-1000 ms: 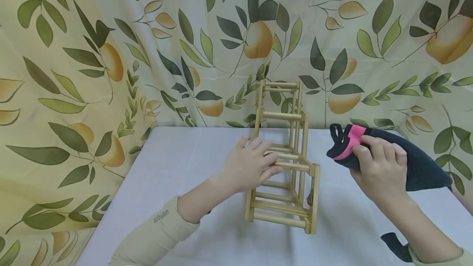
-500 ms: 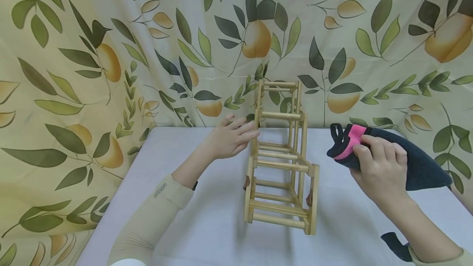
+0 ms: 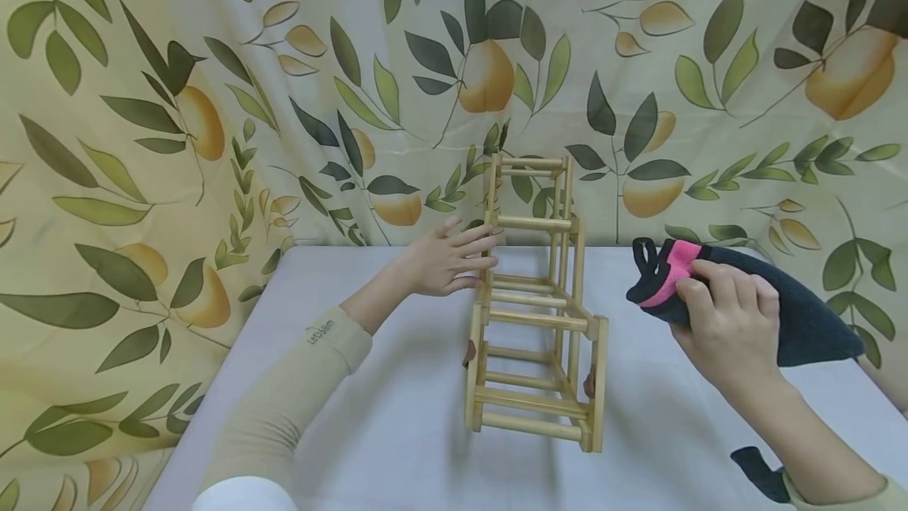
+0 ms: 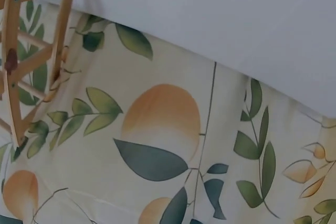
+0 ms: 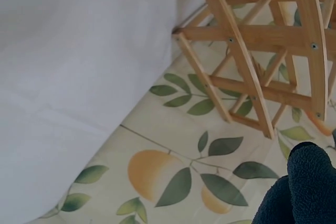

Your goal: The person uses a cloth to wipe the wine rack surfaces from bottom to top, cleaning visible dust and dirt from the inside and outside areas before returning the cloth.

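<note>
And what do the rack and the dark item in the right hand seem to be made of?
Rack: probably wood or bamboo, smooth finish; yellowish-brown bars with small screw heads.
Dark item: likely soft, matte, terry-like fabric; the right wrist view shows a nubby surface.

A cream fabric (image 3: 284,109) printed with orange fruit, thin stems and green and darker leaves hangs beyond the far edge of the desk (image 3: 397,432) and past its left and right edges, lightly rippled and yellower at the left. A pale, faintly creased cloth covers the desk, and diffuse light leaves soft grey shadows toward the near edge.
</note>
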The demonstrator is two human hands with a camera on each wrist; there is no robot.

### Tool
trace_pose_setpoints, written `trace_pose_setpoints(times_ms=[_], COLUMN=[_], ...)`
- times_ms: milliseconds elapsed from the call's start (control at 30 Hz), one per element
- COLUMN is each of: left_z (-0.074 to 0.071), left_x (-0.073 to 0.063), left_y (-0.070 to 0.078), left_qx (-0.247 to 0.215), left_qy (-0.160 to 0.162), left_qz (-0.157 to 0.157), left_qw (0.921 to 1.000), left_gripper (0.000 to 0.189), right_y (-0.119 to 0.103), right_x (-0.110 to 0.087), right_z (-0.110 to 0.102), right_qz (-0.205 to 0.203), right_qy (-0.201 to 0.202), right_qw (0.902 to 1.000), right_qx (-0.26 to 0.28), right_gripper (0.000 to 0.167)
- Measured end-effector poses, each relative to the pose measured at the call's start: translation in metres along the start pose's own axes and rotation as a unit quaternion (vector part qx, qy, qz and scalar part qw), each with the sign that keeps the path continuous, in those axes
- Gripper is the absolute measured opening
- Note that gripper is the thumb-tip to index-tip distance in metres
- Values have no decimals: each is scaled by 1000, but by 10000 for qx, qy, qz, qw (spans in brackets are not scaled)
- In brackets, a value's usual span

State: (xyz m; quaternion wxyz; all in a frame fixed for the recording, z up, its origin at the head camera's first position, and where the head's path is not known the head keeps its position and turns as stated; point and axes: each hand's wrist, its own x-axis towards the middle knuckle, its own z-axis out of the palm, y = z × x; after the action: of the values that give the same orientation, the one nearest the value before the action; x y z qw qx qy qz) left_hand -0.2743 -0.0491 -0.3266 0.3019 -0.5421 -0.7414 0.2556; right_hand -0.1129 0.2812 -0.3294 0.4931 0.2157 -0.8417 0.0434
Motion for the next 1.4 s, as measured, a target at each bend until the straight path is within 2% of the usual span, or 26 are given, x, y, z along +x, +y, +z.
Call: trace_pose_setpoints(times_ms=[67,167,200,300,400,433,500,600,667,733,767,967,1133,1400], left_z=[3,8,9,12,13,14,14,14,14,15,15,13,12,11], left_x=[-1,1,2,5,7,7,7,7,7,8,8,8,9,10], left_y=[-3,-5,-6,-5,-3,-2,0,5,8,11,12,22,32,42], left_qx=[242,798,990,1328,1495,1502,1507,1428,1336,1245,1217,1079,888,1059], left_qy=[244,712,857,1124,1101,1062,989,1016,1139,1240,1263,1351,1554,1658], left_qz=[58,127,146,171,112,86,45,24,24,14,2,-119,-289,-683], left_qw=[9994,9942,9913,9846,9825,9829,9836,9845,9845,9844,9845,9849,9834,9781], left_gripper=[53,53,52,48,47,47,47,45,44,42,41,41,42,47], right_y=[0,0,0,0,1,1,2,3,4,5,6,10,15,22], right_x=[0,0,0,0,-1,-1,-1,0,1,3,3,8,10,15], right_z=[0,0,-1,-1,-1,-1,-1,-1,-1,-1,-1,-5,-8,-8], right_qz=[-10,6,15,43,58,58,45,6,-23,-35,-42,23,92,93], right_qy=[-28,-103,-127,-177,-167,-161,-132,-64,8,106,158,347,392,584], right_qw=[10000,9999,9999,9998,9998,9998,9999,10000,10000,9999,9998,9990,9989,9975], right_qx=[26,86,96,106,69,69,51,55,24,-24,-75,-263,-257,-374], right_gripper=[51,25,26,54,56,55,35,24,38,39,47,48,47,46])
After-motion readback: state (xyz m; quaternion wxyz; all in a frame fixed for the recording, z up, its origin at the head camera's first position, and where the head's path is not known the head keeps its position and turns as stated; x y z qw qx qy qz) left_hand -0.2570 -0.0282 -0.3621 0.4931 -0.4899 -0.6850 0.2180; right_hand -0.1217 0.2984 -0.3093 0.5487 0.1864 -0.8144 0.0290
